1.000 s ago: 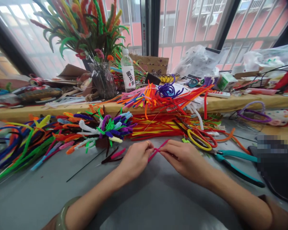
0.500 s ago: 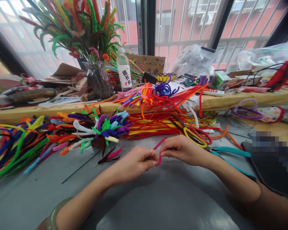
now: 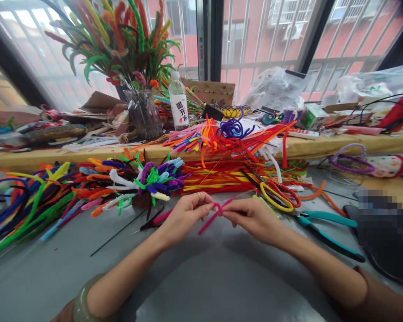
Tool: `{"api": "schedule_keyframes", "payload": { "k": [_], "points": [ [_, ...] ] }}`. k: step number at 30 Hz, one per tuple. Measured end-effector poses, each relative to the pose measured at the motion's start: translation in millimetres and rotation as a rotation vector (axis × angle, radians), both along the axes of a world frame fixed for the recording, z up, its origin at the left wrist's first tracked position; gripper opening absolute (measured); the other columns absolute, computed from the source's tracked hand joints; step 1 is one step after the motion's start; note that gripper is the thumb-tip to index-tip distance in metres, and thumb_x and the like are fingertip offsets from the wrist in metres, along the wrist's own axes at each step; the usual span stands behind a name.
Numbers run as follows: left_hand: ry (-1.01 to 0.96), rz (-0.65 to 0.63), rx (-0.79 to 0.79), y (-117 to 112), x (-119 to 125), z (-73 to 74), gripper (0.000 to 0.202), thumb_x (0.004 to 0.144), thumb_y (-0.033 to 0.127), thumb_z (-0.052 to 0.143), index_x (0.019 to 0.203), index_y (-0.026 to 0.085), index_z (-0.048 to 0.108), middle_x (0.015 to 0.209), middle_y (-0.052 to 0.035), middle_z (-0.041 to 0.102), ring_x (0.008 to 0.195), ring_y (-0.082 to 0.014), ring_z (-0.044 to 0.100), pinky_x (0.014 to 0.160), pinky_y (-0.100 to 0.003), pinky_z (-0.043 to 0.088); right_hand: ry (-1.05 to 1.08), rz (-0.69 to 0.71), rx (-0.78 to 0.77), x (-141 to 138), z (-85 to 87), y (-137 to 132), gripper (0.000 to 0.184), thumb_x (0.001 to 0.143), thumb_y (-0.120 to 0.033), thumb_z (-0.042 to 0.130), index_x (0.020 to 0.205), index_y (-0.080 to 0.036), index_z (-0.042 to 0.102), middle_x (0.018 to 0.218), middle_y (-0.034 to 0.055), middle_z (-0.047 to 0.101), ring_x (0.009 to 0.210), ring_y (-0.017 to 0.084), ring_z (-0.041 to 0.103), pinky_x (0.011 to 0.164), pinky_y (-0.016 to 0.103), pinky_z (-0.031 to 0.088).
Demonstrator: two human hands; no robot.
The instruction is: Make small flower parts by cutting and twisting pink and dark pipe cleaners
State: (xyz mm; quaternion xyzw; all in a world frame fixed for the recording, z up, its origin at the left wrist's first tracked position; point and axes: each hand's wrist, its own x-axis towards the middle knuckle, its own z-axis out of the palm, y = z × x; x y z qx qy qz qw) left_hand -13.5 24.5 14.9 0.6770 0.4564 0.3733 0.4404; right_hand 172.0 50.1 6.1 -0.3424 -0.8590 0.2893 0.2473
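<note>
Over the grey tabletop (image 3: 195, 277), my left hand (image 3: 184, 215) and my right hand (image 3: 253, 217) meet at a pink pipe cleaner (image 3: 208, 220). Both hands pinch it with closed fingers near a small loop at its upper part. Its free end slants down and left between the hands. A ring shows on a left finger. A thin black wire (image 3: 117, 232) lies on the table to the left of my left hand.
Heaps of coloured pipe cleaners (image 3: 87, 188) lie left and behind the hands. Yellow and red scissors (image 3: 275, 197) and teal pliers (image 3: 325, 228) lie right. A water bottle (image 3: 178, 103) and a vase of pipe-cleaner plants (image 3: 141, 107) stand on the back ledge.
The pink pipe cleaner has been turned between the hands: its loop now sits up by the fingertips and its free end points down-left. Both hands stayed together over the table.
</note>
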Motion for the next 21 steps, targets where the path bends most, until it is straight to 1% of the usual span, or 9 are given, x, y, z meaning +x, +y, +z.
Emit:
{"api": "schedule_keyframes", "payload": {
  "k": [2,3,6,8,11,14,16,19,21],
  "points": [
    [-0.005,-0.150,-0.079,-3.5,0.0,4.8,0.014,0.078,0.026,0.047,0.074,0.014,0.053,0.059,0.0046,0.043,0.053,-0.0072,0.037,0.051,-0.019,0.030,-0.002,0.107,-0.145,5.0,1.6,9.5,0.031,0.082,-0.038,0.046,0.082,-0.015,0.066,0.061,0.0011,0.059,0.055,0.009,0.049,0.051,0.019,0.036],
    [0.027,-0.212,-0.095,-5.5,0.4,6.5,0.014,0.078,0.026,0.047,0.075,0.014,0.054,0.059,0.0043,0.044,0.054,-0.0073,0.037,0.051,-0.019,0.030,-0.007,0.157,-0.179,7.8,3.2,13.7,0.031,0.082,-0.039,0.047,0.084,-0.014,0.066,0.064,0.0014,0.060,0.057,0.009,0.050,0.052,0.019,0.037],
    [0.219,-0.298,-0.033,-9.4,2.9,6.8,0.014,0.079,0.023,0.045,0.074,0.014,0.056,0.062,0.0035,0.047,0.057,-0.0080,0.039,0.054,-0.020,0.029,-0.061,0.231,-0.130,14.3,10.5,19.9,0.029,0.080,-0.037,0.050,0.083,-0.014,0.067,0.069,0.0025,0.062,0.061,0.010,0.052,0.055,0.019,0.038],
    [0.358,-0.263,0.057,-9.1,4.7,2.6,0.016,0.080,0.021,0.044,0.073,0.015,0.056,0.063,0.0030,0.050,0.059,-0.0087,0.041,0.056,-0.021,0.030,-0.109,0.198,-0.017,15.1,14.8,17.9,0.026,0.081,-0.033,0.050,0.082,-0.014,0.067,0.069,0.0030,0.062,0.061,0.010,0.053,0.056,0.019,0.038],
    [0.466,-0.077,0.142,-4.3,5.9,-6.0,0.018,0.080,0.022,0.042,0.069,0.015,0.054,0.063,0.0022,0.051,0.060,-0.0100,0.042,0.057,-0.022,0.029,-0.146,0.072,0.174,11.0,15.7,8.1,0.024,0.083,-0.028,0.047,0.083,-0.015,0.067,0.073,0.0050,0.064,0.066,0.012,0.055,0.061,0.021,0.038],
    [0.383,0.133,0.166,2.2,4.1,-10.4,0.018,0.080,0.023,0.041,0.068,0.015,0.052,0.061,0.0023,0.048,0.060,-0.0105,0.041,0.057,-0.022,0.030,-0.121,-0.020,0.294,4.3,11.3,-3.3,0.025,0.085,-0.025,0.042,0.088,-0.016,0.065,0.077,0.0059,0.064,0.071,0.013,0.056,0.064,0.022,0.038],
    [0.243,0.174,0.148,5.3,1.7,-9.7,0.017,0.080,0.024,0.041,0.070,0.015,0.051,0.061,0.0028,0.046,0.059,-0.0099,0.040,0.056,-0.022,0.030,-0.099,-0.037,0.283,1.4,8.2,-7.2,0.026,0.085,-0.025,0.041,0.085,-0.016,0.065,0.072,0.0043,0.063,0.065,0.012,0.055,0.060,0.021,0.037],
    [0.053,0.082,0.044,6.1,-2.0,-4.9,0.015,0.078,0.026,0.045,0.071,0.014,0.050,0.058,0.0044,0.042,0.053,-0.0079,0.036,0.052,-0.020,0.029,-0.075,-0.004,0.110,2.2,5.4,-3.0,0.028,0.085,-0.029,0.041,0.077,-0.015,0.065,0.058,0.0007,0.058,0.053,0.009,0.050,0.053,0.019,0.035],
    [-0.004,-0.033,-0.033,3.9,-3.2,-0.9,0.014,0.077,0.027,0.047,0.073,0.014,0.051,0.057,0.0051,0.041,0.051,-0.0070,0.035,0.051,-0.019,0.029,-0.056,0.045,-0.037,6.0,4.7,5.3,0.028,0.085,-0.031,0.043,0.080,-0.015,0.065,0.057,-0.0001,0.057,0.052,0.008,0.049,0.052,0.018,0.035]
  ]
}}
